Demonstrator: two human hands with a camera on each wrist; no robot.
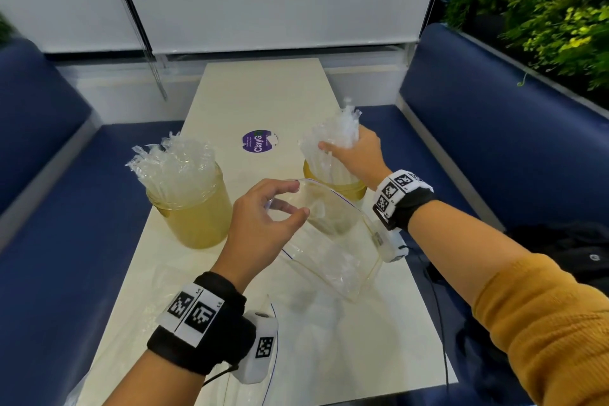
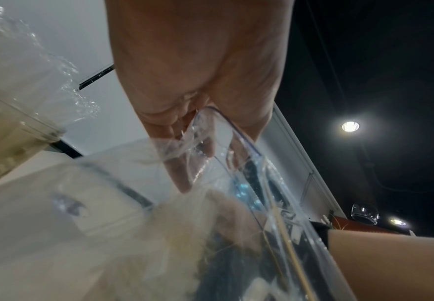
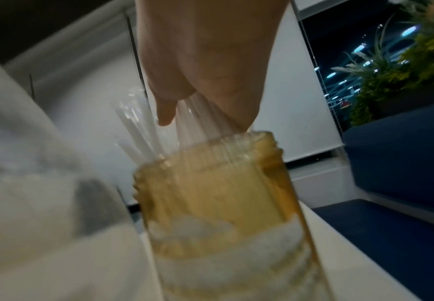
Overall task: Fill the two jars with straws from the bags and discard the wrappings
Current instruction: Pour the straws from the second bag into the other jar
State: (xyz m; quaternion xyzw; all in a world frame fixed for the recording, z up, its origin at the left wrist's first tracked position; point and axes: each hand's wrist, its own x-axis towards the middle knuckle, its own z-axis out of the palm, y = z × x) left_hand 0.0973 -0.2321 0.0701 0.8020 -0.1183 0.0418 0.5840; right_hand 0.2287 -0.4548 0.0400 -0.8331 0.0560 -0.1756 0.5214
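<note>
A long cream-coloured table (image 1: 230,102) runs away from the viewer between two dark blue padded benches (image 1: 494,102).

Near the table's left edge stands a round, yellow-tinted clear plastic jar (image 1: 197,214), packed with clear plastic-wrapped straws (image 1: 171,161) that fan out above its rim.

By the near left corner, a flat sheet of clear plastic wrapping (image 1: 184,277) lies on the table.

In the middle, the left hand (image 1: 260,227) is raised above the table. Its thumb and fingers are curled and pinch the open mouth of a clear zip-top plastic bag (image 1: 333,241), which hangs down toward the table; the left wrist view shows the fingertips (image 2: 185,183) gripping the bag's rim (image 2: 239,142).

Farther back along the table's centre line is a round purple sticker (image 1: 257,141) with white lettering.

Near the right edge stands a second yellow-tinted clear plastic jar (image 1: 349,189), partly hidden behind the bag. The right hand (image 1: 359,155) is closed around a bundle of clear wrapped straws (image 1: 336,132) whose lower ends are inside this jar; the right wrist view shows the straws (image 3: 195,122) running from the palm into the jar's mouth (image 3: 210,163).

Green leafy plants (image 1: 543,10) fill the far right corner beyond the bench.
</note>
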